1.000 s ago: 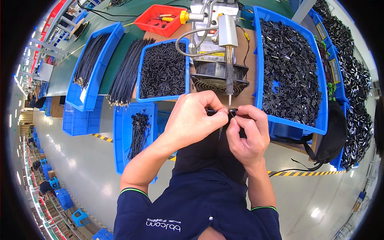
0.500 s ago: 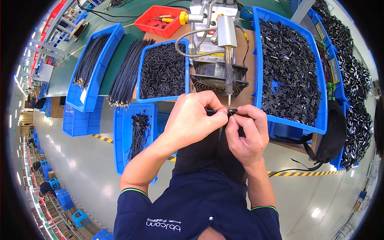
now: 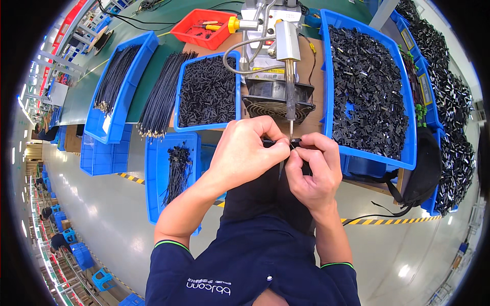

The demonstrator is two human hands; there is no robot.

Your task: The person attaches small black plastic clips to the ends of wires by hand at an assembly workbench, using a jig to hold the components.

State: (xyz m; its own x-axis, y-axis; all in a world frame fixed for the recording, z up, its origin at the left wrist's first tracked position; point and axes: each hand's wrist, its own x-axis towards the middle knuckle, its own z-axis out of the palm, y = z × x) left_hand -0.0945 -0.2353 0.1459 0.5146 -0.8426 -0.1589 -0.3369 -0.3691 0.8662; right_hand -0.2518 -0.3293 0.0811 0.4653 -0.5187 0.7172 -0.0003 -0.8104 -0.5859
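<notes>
A soldering iron [image 3: 290, 97] points straight down from its stand, its thin metal tip between my fingertips. My left hand [image 3: 250, 148] is closed in a pinch on a small black piece, mostly covered by the fingers, just left of the tip. On the other side my right hand [image 3: 317, 171] is closed too, thumb and forefinger together at a thin strand close under the tip. A small black connector [image 3: 296, 140] shows by the right forefinger; I cannot tell whether it joins the left hand's piece.
Behind the tip stands a black fan [image 3: 278, 102]. Left of it are a blue tray of short black tubes [image 3: 238, 97], a bundle of black cables [image 3: 162, 97] and a red bin [image 3: 224, 36]. A large blue bin of black connectors [image 3: 329, 76] stands right.
My hands stay nearly still at the iron's tip. A thin light strand now shows between the fingertips, and the right fingers have shifted slightly left.
</notes>
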